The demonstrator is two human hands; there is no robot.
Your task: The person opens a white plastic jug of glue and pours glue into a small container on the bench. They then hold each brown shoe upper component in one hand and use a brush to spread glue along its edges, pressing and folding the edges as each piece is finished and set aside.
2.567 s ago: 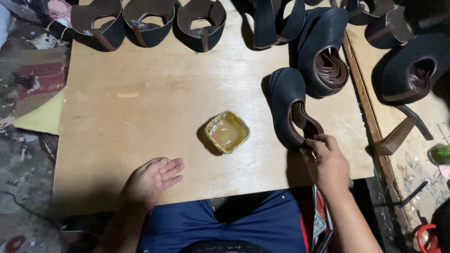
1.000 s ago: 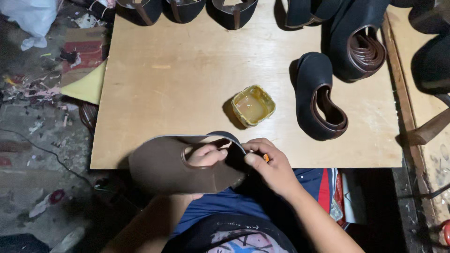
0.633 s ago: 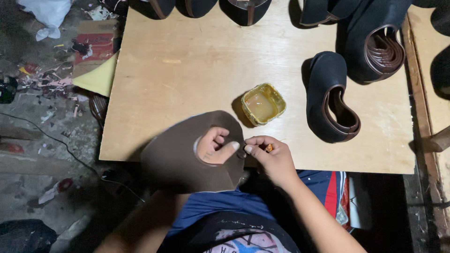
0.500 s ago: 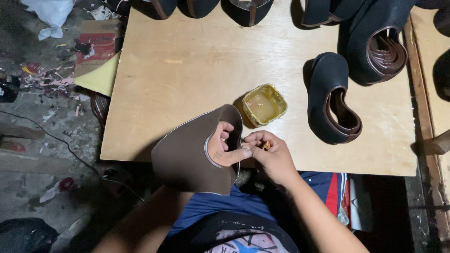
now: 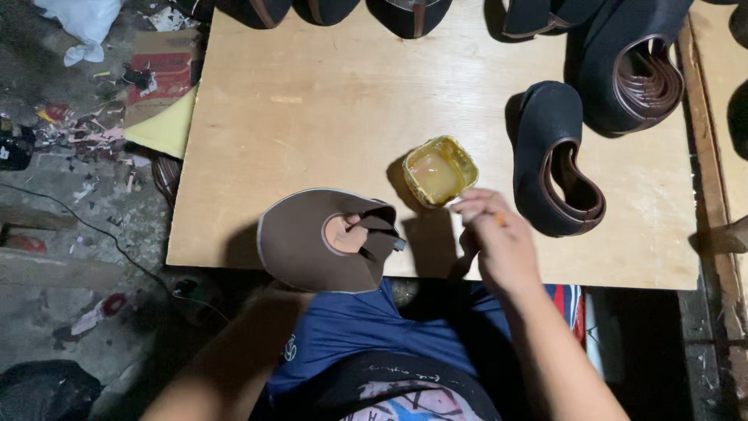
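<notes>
Moved: since half a second before, the right hand [image 5: 499, 242] had left the brown leather shoe upper [image 5: 312, 242] and reached toward the small yellow glue tub [image 5: 440, 170].
Head view, right hand: fingers pinched together on a thin brush handle, its tip hidden, just beside the tub.
Head view, left hand: mostly hidden under the upper, with only fingertips [image 5: 347, 232] showing through the opening; it gripped the piece from inside.
Upper: held over the near edge of the pale plywood board [image 5: 312, 109].
Handling: it looked light, soft and floppy, best held by the opening's rim, away from any glued edges.
Around: a dark finished shoe upper with brown lining [image 5: 557, 160] lay just right of the tub; more dark uppers lined the far edge.
In the way: nothing stood between hand and tub.
</notes>
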